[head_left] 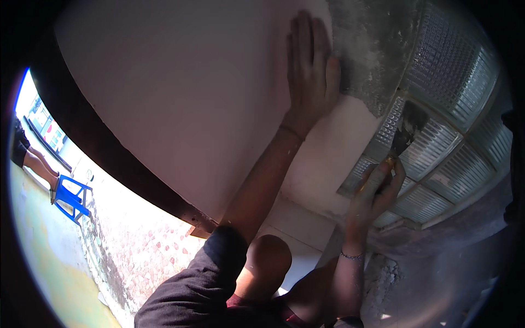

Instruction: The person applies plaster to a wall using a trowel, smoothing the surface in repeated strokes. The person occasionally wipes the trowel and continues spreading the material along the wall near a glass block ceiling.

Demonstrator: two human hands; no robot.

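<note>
My left hand lies with fingers stretched out on a pale wall surface, close to its right edge, where a rough grey patch shows. My right hand grips the handle of a putty knife; its wide blade, with pale smears on it, points up in front of a glass block panel. Some of the yellow handle shows between my fingers. The glass blocks are ribbed and bumpy, in grids with pale joints, to the right of the white surface.
A dark curved frame borders the pale surface on the left. Beyond it, in bright light, another person's bare legs rise from a blue plastic stool. A speckled pink floor lies below. My bent knee is at the bottom middle.
</note>
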